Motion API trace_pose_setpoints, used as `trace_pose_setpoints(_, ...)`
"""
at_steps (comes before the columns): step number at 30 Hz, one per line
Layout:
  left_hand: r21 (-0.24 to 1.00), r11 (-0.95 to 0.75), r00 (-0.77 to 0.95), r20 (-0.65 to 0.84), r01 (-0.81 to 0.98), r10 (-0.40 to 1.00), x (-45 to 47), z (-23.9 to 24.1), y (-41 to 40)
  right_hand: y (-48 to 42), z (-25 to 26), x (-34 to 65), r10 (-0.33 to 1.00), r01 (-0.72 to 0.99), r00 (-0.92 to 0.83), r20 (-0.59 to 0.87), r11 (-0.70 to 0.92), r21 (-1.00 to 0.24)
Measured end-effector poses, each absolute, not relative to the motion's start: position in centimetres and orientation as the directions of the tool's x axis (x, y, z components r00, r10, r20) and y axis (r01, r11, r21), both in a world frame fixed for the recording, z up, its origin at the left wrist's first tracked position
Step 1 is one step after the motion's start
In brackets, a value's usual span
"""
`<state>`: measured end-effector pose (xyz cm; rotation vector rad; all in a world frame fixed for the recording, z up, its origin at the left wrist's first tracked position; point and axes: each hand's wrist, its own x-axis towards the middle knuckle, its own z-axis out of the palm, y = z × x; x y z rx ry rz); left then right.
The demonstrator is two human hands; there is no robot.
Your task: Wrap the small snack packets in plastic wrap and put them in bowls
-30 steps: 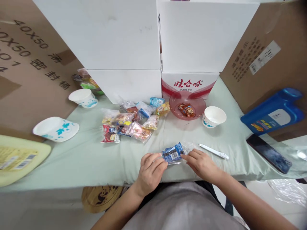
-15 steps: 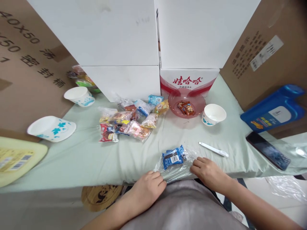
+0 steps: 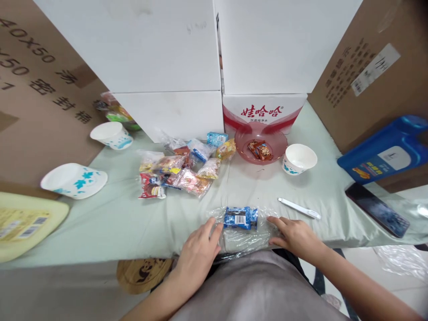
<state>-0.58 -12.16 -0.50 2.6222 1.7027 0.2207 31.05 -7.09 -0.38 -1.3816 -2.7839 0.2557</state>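
Blue snack packets (image 3: 241, 218) lie side by side on a sheet of clear plastic film (image 3: 240, 240) at the table's near edge. My left hand (image 3: 200, 249) is open at the film's left side, its fingertips close to the packets' left end. On the right side of the film rests my right hand (image 3: 296, 234), its thumb and fingers apart and holding nothing. Just beyond that hand lies a white utility knife (image 3: 298, 208). Whether my fingertips press on the film I cannot tell.
Several wrapped snacks (image 3: 180, 167) are heaped left of centre. A pink bowl (image 3: 242, 154) holds brown packets, beside a paper cup (image 3: 299, 159). Two more paper cups (image 3: 115, 137) stand left. A blue bottle (image 3: 384, 151) and a phone (image 3: 377, 209) lie right. White boxes (image 3: 167, 113) close off the back.
Both hands have let go of the film's near edge and opened out at its sides. The blue packets now lie straighter, in line with the table edge, and the film lies flatter.
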Motion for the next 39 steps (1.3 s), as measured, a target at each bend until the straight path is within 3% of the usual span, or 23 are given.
trace_pose_setpoints(4,0.147,-0.46,0.459,0.038,0.876,0.887,-0.8,-0.2,-11.3,-6.7,0.0,30.5,0.781,0.775,-0.624,-0.021,0.616,-0.142)
trace_pose_setpoints(8,0.178,-0.432,0.437,0.009,0.884,0.899,-1.0,-0.9,-10.7,-5.6,1.1,30.6,0.768,0.736,-0.627,0.128,0.638,-0.225)
trace_pose_setpoints(15,0.175,-0.486,0.491,0.021,0.856,0.871,-1.2,-0.7,-10.4,-3.7,2.9,32.2,0.864,0.806,-0.439,0.247,0.5,-0.317)
trace_pose_setpoints(18,0.263,-0.514,0.508,0.095,0.817,0.856,-1.2,0.1,-10.0,-4.1,2.9,30.9,0.791,0.715,-0.57,0.221,0.61,-0.34)
trace_pose_setpoints(22,0.359,-0.52,0.486,0.186,0.775,0.854,-1.3,0.5,-9.2,-4.9,1.7,28.8,0.646,0.593,-0.76,0.066,0.732,-0.335)
trace_pose_setpoints(25,0.382,-0.54,0.503,0.201,0.75,0.841,-1.4,0.4,-8.8,-5.0,1.1,28.4,0.654,0.606,-0.756,0.029,0.716,-0.346)
trace_pose_setpoints(31,0.432,-0.542,0.47,0.27,0.721,0.841,-1.5,1.1,-8.3,-4.4,2.7,28.9,0.691,0.591,-0.717,0.097,0.675,-0.443)
trace_pose_setpoints(37,0.365,-0.553,0.425,0.376,0.749,0.824,-0.8,2.7,-8.0,-3.4,3.7,29.0,0.769,0.644,-0.629,0.111,0.596,-0.48)
trace_pose_setpoints(39,0.354,-0.63,0.514,0.371,0.692,0.773,-0.2,2.8,-8.7,-3.2,4.0,28.9,0.793,0.668,-0.598,0.119,0.575,-0.472)
